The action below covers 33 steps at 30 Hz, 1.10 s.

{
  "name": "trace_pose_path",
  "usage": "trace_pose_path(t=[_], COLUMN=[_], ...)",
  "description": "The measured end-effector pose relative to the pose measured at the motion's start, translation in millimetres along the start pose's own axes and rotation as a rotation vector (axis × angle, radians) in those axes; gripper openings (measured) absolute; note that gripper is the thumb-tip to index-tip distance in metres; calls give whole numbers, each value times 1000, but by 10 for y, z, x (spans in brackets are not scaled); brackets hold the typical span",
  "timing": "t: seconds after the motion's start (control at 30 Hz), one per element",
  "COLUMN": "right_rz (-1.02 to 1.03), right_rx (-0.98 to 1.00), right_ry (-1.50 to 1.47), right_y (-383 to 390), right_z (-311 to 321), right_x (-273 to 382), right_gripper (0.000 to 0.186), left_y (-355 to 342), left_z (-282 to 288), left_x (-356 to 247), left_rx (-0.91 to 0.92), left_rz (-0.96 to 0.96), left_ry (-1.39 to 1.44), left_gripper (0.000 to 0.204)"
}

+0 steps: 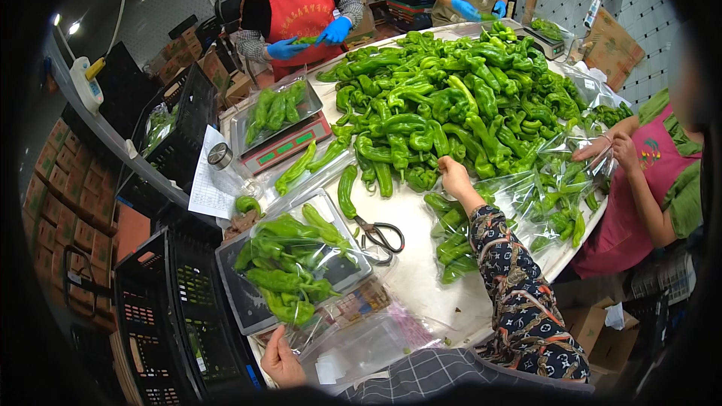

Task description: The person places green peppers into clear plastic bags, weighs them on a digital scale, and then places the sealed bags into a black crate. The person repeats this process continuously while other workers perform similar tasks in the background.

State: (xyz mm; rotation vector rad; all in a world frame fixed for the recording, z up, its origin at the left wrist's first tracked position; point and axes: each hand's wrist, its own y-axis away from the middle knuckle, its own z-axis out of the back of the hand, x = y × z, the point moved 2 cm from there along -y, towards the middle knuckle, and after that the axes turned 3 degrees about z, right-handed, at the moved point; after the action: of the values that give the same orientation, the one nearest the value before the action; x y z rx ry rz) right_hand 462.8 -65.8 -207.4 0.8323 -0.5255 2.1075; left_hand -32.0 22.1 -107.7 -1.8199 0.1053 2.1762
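Observation:
My left hand is at the near edge of a clear plastic bag of green peppers, its fingers pinched on the plastic. That bag lies on a scale with a metal platform. My right hand, in a dark patterned sleeve, reaches to the near edge of a big pile of long green peppers. Its fingers are curled in among the peppers; what they grip is hidden. Black-handled scissors and one loose pepper lie between my hands. Another bagged lot of peppers lies beside my right forearm.
A red scale carrying a pepper bag, a paper sheet and a metal cup are at left. Black crates flank the table. Across stand two people in blue gloves; at right, a pink-aproned person handles a pepper bag.

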Motion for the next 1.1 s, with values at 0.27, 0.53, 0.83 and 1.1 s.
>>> trace_pose_path(t=[0.27,0.53,0.83,1.1], right_rz=[313,410,748,822], right_rx=[15,110,-108,-119], right_ry=[699,40,-148,-273], right_y=[40,505,1291,1490], right_z=[-193,230,734,778], right_x=[148,681,1355,1427], right_gripper=[25,40,43,48], left_y=[-22,-22,-34,-23], left_z=[21,15,27,26], left_x=[20,16,47,19], left_rx=[-8,-33,-27,11], left_rz=[-12,-9,-45,-16], left_ry=[-17,-6,-35,-7], left_gripper=[22,21,21,22])
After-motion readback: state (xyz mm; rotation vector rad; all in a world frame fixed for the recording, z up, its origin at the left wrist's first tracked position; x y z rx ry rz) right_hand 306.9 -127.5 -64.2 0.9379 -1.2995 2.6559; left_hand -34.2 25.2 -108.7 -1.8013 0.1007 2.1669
